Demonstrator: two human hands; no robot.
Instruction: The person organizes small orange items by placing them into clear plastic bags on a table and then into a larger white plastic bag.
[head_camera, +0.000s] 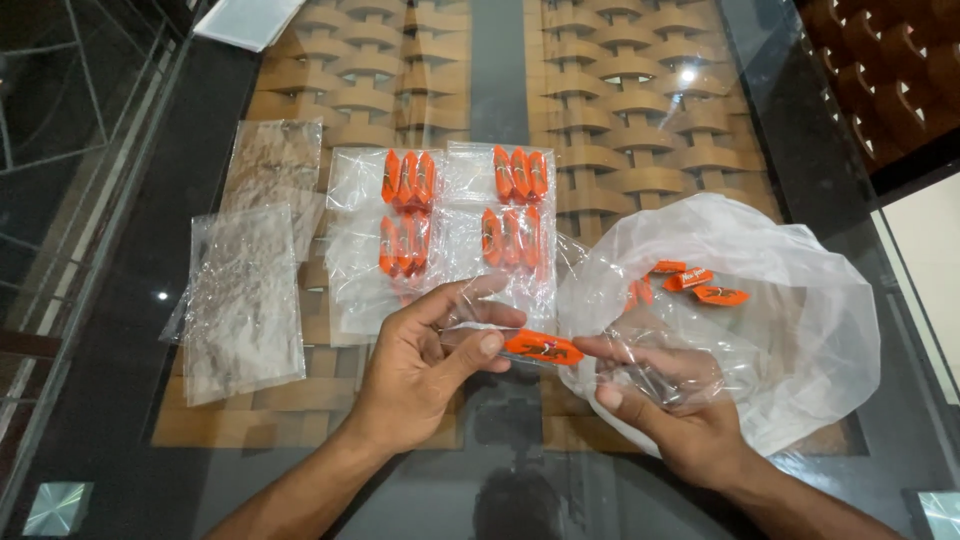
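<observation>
An orange wrapped candy (541, 347) is pinched between the thumb and fingers of the left hand (420, 365) and the fingertips of the right hand (665, 405), just above the glass counter (120, 400). A small clear pouch (470, 325) is also gripped in the closed fingers of the left hand, touching the candy's left end. The fingers of the right hand are closed on the candy's right end and partly veiled by the film of a large clear plastic bag (790, 340), which lies just right of the candy. Loose orange candies (700, 285) are seen inside that bag. Beyond the held candy, four filled pouches (460, 215) are laid flat in two rows, three orange candies in each. Well left of the candy, empty clear pouches (245, 300) are spread on the counter. A woven wooden base (620, 90) is visible through the glass.
</observation>
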